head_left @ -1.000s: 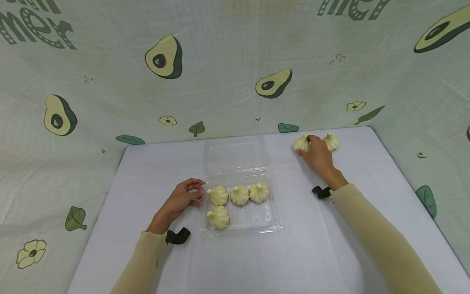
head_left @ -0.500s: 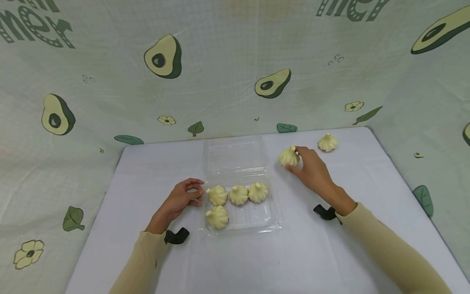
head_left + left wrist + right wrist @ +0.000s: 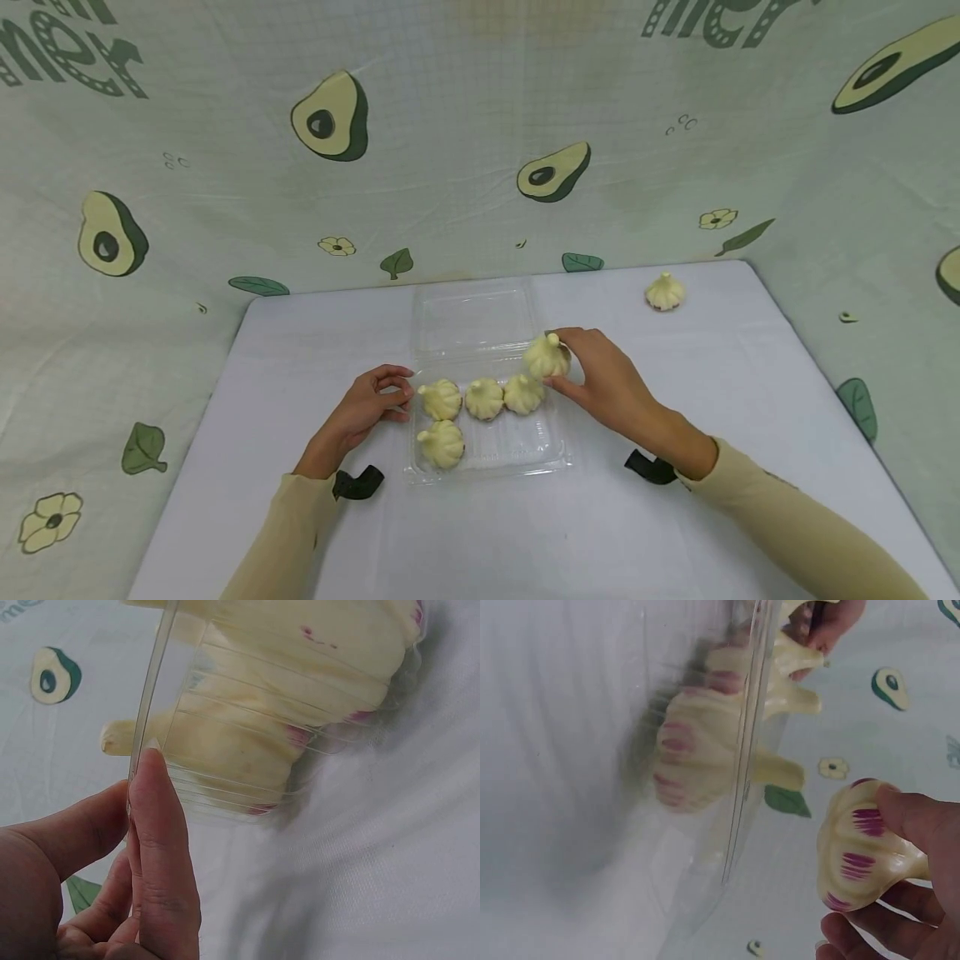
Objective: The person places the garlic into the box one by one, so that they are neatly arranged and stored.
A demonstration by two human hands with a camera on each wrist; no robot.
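Observation:
A clear plastic clamshell box (image 3: 517, 442) lies with its lid (image 3: 476, 321) folded back, and several pale garlic bulbs (image 3: 442, 444) sit in its base. My left hand (image 3: 367, 407) pinches the left rim (image 3: 150, 690) between thumb and index finger. Over the back right corner of the base, my right hand (image 3: 609, 379) holds another garlic bulb (image 3: 546, 358) by thumb and fingers, its stem pointing up. Purple streaks mark the underside of this bulb (image 3: 862, 847) in the right wrist view, where it is apart from the box wall.
One more garlic bulb (image 3: 664, 292) stands near the far right edge of the white-covered table (image 3: 480, 542). Behind the table hangs a cloth (image 3: 450, 167) printed with avocados. Black wrist-worn pieces (image 3: 358, 482) stick out by both sleeves.
My right hand has brought a garlic bulb from the far right of the table leftward and nearer, over the box's corner. My left hand has stayed at the rim.

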